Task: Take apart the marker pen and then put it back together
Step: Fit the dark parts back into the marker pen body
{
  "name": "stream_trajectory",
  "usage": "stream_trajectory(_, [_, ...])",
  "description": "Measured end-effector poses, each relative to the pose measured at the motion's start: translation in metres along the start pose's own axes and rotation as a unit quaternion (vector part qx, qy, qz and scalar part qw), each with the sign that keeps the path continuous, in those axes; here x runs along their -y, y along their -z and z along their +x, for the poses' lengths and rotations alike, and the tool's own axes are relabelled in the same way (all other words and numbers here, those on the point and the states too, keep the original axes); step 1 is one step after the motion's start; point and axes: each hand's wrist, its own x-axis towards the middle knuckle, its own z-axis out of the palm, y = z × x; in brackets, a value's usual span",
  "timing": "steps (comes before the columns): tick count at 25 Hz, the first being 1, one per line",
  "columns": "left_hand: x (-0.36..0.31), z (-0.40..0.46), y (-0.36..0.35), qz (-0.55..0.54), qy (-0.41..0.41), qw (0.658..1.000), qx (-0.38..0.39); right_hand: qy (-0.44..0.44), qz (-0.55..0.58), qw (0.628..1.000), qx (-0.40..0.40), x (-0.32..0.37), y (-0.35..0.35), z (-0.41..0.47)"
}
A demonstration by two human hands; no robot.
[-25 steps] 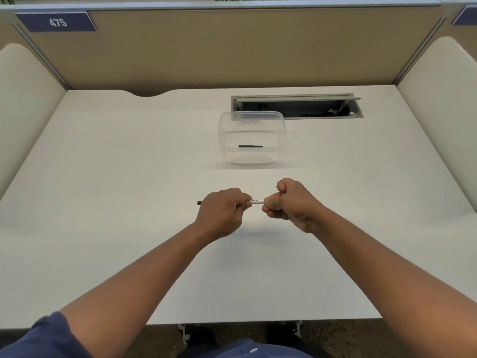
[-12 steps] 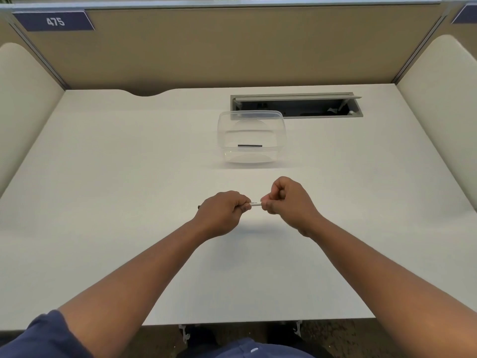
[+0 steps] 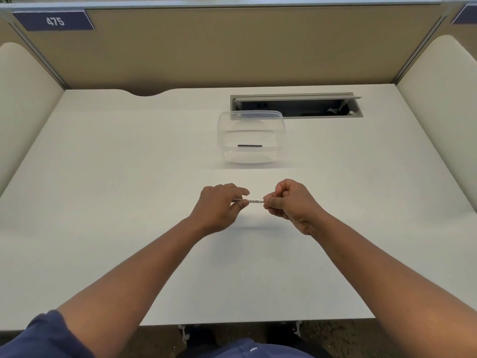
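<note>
— What are the fingers doing?

— The right hand [image 3: 291, 202] is curled into a fist, thumb and fingertips pinched tight on the right end of the marker pen [image 3: 255, 201]. The left hand [image 3: 219, 205] is looser: its thumb and fingers close around the left end, with the forefinger stretched out over the barrel.

— And the pen itself?

— It lies level between the two hands, running left to right, just above the desk [image 3: 129, 177]. Only a short white stretch of barrel shows between them, with small dark lettering on it. Both ends are hidden inside the hands, so I cannot tell whether anything has come apart.

— Anything else on the desk?

— Farther off, a little right of centre, stands a clear plastic container [image 3: 251, 136], well apart from the hands. A short dark stick [image 3: 249, 145] lies flat in its bottom. Just behind it, the open cable tray [image 3: 296, 105] is sunk into the desktop. The tan partition [image 3: 232, 47] closes off the far side, with a blue label [image 3: 53, 21] reading 475 at its left corner.
</note>
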Motion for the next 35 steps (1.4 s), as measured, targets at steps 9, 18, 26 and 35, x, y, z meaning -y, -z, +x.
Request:
stream_trajectory(9, [0.046, -0.002, 0.003, -0.317, 0.214, 0.923, -0.027, 0.016, 0.020, 0.999, -0.045, -0.007, 0.019, 0.015])
stream_trajectory(18, [0.065, 0.007, -0.010, -0.242, 0.211, 0.947, -0.013, 0.068, -0.200, 0.974, -0.082, -0.020, 0.022, 0.034])
stream_trajectory(26, [0.079, 0.020, -0.036, -0.088, 0.098, 0.991, -0.030, 0.084, -0.319, 0.940, -0.087, -0.038, 0.021, 0.061])
stream_trajectory(35, [0.086, 0.035, -0.043, -0.076, 0.132, 0.988, -0.021, 0.077, -0.325, 0.937, -0.100, -0.045, 0.021, 0.080])
